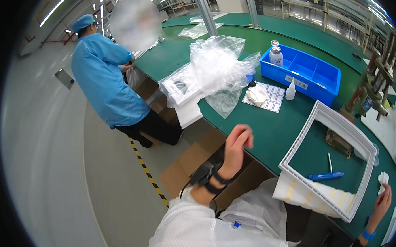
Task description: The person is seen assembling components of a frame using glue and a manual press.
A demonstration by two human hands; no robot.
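Note:
My left hand [238, 149] is raised above the table's near edge. Its fingers are curled together, slightly blurred, and nothing shows in them. On the right, my right hand [381, 202] pinches a crumpled white tissue [383, 181] at the fingertips. Between my hands a white rectangular plastic frame [293, 141] lies tilted, its near edge overhanging the table. A white sheet with yellow strips [295, 192] sits under the frame's near side. Through the frame's opening a blue marker-like tool [326, 176] and a thin white stick [330, 162] are visible on the green table [270, 140].
A blue divided bin [317, 88] holds a metal-topped bottle [275, 57]; a small squeeze bottle [290, 91] stands beside it. Clear plastic bags [217, 62] cover white parts at left. A metal press [375, 87] stands right. A person in blue [104, 79] works at far left.

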